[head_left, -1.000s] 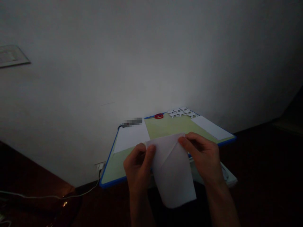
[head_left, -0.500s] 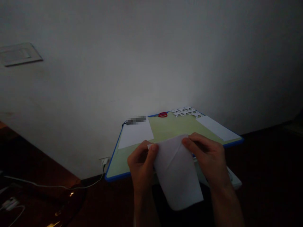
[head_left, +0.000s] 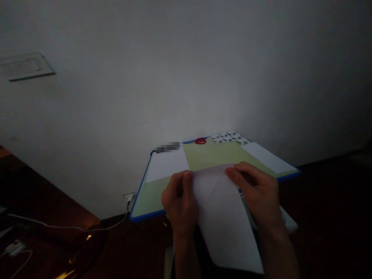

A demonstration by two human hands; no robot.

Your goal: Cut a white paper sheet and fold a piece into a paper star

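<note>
A white sheet of paper (head_left: 223,221) hangs in the air between my hands, above the near edge of the table. A faint diagonal crease runs down from its upper right corner. My left hand (head_left: 180,201) pinches the upper left corner between thumb and fingers. At the upper right corner, my right hand (head_left: 257,190) grips the paper the same way, thumb on the near face. The fingers behind the sheet are partly hidden.
The green table (head_left: 209,155) has a blue rim and stands against the wall. On it lie a white sheet (head_left: 168,164) at left, red-handled scissors (head_left: 200,141), several small folded paper pieces (head_left: 228,137) and a paper stack (head_left: 269,157) at right. A white cable (head_left: 58,226) trails at left.
My left hand has shifted slightly right and up along the sheet's edge. More of the paper's length now hangs down, its lower edge nearer to me. My right hand has barely moved.
</note>
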